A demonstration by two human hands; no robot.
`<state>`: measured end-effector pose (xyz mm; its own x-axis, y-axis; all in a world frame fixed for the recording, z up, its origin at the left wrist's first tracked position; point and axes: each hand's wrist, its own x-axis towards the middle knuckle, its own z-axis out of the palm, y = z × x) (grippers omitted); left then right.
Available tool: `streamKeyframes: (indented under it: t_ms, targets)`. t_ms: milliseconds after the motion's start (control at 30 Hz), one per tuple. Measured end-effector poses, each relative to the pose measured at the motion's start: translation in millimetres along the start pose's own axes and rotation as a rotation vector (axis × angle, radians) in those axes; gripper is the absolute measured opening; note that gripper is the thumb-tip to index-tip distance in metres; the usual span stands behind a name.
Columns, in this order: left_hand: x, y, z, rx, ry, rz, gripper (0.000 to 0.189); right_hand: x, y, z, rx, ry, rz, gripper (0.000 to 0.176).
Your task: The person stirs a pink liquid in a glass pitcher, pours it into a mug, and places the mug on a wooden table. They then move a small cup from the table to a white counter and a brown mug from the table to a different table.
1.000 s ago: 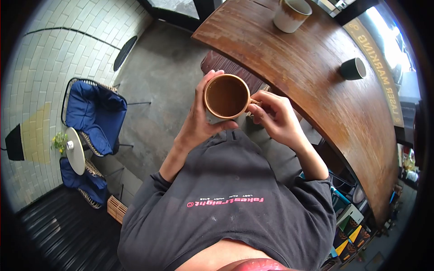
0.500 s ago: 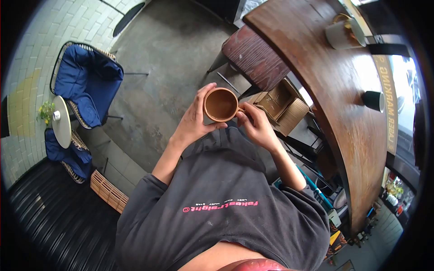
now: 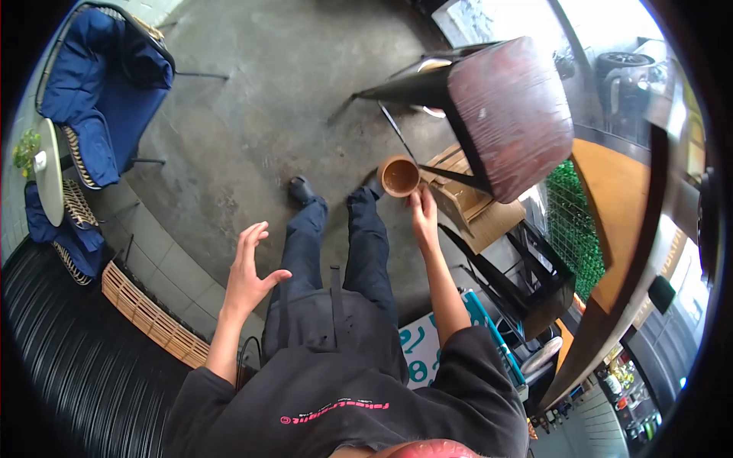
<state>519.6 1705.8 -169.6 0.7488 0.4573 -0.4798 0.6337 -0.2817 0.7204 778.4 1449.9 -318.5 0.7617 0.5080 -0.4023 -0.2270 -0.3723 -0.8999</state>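
A round brown cup (image 3: pixel 400 177) hangs out over the floor, its open mouth facing the camera. My right hand (image 3: pixel 422 212) grips it at its lower right side, where the handle is mostly hidden by the fingers. My left hand (image 3: pixel 252 263) is away from the cup, to the left of my legs, with thumb and fingers apart and nothing in it.
A stool with a worn reddish seat (image 3: pixel 513 118) stands right of the cup, above an open cardboard box (image 3: pixel 477 210). A wooden counter (image 3: pixel 595 328) runs along the right. Blue-cushioned chairs (image 3: pixel 126 99) and a small round table (image 3: pixel 50 172) are at the left.
My left hand has let go of the cup and moved down and left. My right hand has carried the cup slightly right. The view has shifted, showing my legs and more of the floor.
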Motion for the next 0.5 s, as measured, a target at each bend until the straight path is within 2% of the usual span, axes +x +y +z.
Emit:
streamKeyframes:
  t_ms: [67, 133, 233, 500]
  targets:
    - [0.5, -33.9, 17.6, -0.035, -0.009, -0.031, 0.100, 17.9, 35.6, 7.5, -0.034, 0.086, 0.048, 0.019]
    - [3.9, -56.4, 29.9, -0.049, -0.039, -0.077, 0.093, 38.1, 73.3, 18.2, 0.037, 0.176, 0.004, 0.020]
    - [7.8, -80.6, 47.0, -0.097, -0.100, -0.132, 0.086, 71.2, 123.1, 25.2, 0.106, 0.277, 0.051, 0.019]
    - [14.9, -119.5, 69.9, -0.197, -0.188, -0.259, 0.067, 174.8, 191.5, 14.3, 0.234, 0.437, -0.033, 0.022]
